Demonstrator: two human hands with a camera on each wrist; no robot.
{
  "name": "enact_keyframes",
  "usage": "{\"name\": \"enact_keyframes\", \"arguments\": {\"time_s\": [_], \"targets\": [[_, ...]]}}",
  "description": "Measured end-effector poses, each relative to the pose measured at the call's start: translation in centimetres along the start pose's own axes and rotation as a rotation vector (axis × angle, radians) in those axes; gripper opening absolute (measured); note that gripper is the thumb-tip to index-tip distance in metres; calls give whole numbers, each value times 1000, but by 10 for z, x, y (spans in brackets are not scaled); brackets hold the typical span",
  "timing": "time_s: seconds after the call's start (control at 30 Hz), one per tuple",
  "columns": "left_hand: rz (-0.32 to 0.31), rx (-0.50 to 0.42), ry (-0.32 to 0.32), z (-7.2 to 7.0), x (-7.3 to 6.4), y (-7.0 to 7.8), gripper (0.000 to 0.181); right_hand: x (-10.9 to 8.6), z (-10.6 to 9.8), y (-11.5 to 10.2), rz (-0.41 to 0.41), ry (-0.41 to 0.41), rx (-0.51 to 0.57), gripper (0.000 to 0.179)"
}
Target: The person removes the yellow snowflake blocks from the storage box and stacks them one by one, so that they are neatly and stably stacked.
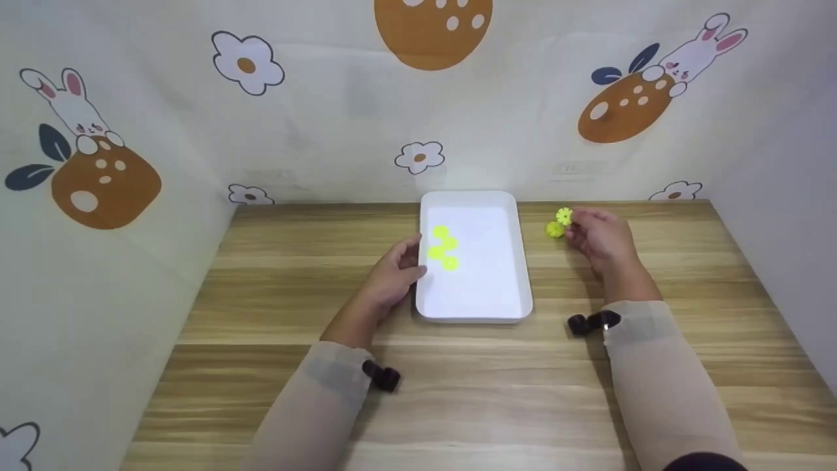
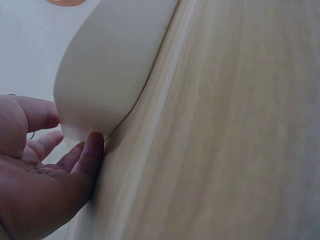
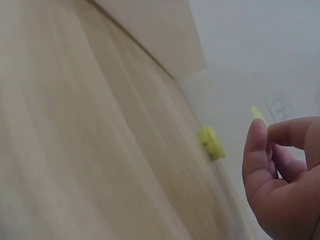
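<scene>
A white rectangular tray (image 1: pixel 487 281) lies on the table, with several bright yellow-green discs (image 1: pixel 450 263) inside near its left wall. My left hand (image 1: pixel 391 275) rests against the tray's left side; in the left wrist view its fingertips touch the outer wall (image 2: pixel 107 65). To the right of the tray, my right hand (image 1: pixel 601 239) pinches a yellow-green notched disc (image 1: pixel 563 216) between thumb and finger. Only that disc's edge (image 3: pixel 256 112) shows above the fingertips in the right wrist view. Close by on the table stands a small stack of similar discs (image 1: pixel 554 229).
The wood-grain table (image 1: pixel 471 392) meets a patterned wall covering (image 1: pixel 340 131) just behind the tray. Side walls stand at left and right. Each wrist wears a small black camera (image 1: pixel 386 378).
</scene>
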State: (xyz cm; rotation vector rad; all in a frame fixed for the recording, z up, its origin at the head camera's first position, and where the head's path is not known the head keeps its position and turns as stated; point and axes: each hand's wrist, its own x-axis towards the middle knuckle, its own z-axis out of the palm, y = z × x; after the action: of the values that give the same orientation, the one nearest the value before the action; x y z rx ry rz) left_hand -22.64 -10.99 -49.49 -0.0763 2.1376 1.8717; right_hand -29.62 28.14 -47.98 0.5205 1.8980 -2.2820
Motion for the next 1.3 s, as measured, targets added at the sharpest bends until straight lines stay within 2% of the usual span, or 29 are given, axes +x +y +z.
{"name": "enact_keyframes", "arguments": {"time_s": [0.27,0.53,0.73,0.97,1.07,1.3], "targets": [[-14,-24,4,-1,-2,3,66,7,-3,7,19,-20,-90,41],[-37,-6,6,-1,1,2,65,6,-4,9,40,8,-149,45],[-53,2,8,0,1,3,65,7,-5,10,54,16,-131,47],[33,-26,-24,-2,1,-1,68,8,-4,9,70,5,-114,51],[37,-29,-26,-2,1,-2,67,8,-4,9,68,6,-112,51],[16,-17,-11,-1,1,-2,67,6,-3,8,49,6,-20,45]]}}
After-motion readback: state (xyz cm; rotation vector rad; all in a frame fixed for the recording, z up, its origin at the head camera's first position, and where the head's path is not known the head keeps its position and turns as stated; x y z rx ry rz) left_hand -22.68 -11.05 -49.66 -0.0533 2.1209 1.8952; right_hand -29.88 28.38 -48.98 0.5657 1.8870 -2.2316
